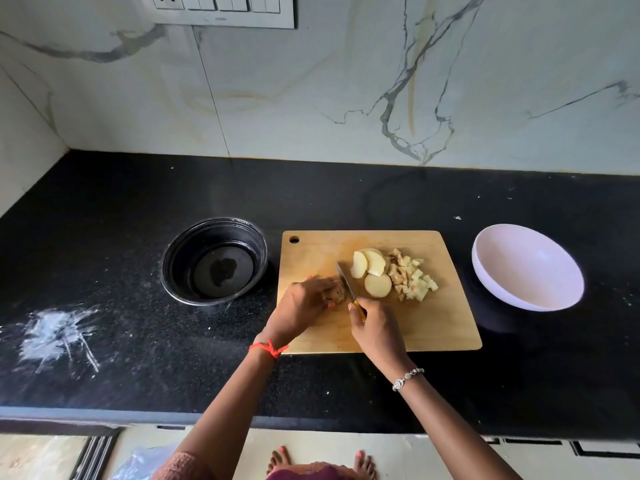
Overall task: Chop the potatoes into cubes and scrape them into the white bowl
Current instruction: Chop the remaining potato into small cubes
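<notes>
Smear (59,336): a white powdery streak on the dark worktop (138,202), far left and well clear of the work.
Black bowl (194,244): just left of the board (433,327). Only a wet patch shows inside.
Left hand (304,303): fingers curled over the potato (334,292), pinning it to the board, probably so it won't roll under the blade.
Knife (346,284): the blade stands against the potato's right face, tip pointing away, likely set for the next slice.
Right hand (375,327): closed round the yellow handle.
Slices (372,268): three pale rounds just right of the blade, not yet cubed.
Cubes (412,278): heaped on the board beside the slices, on the side toward the white bowl (526,268), so the scrape should be short.
White bowl: on the worktop right of the board, apart from it, with nothing in it.
In the way: the slices lie between knife and cubes.
</notes>
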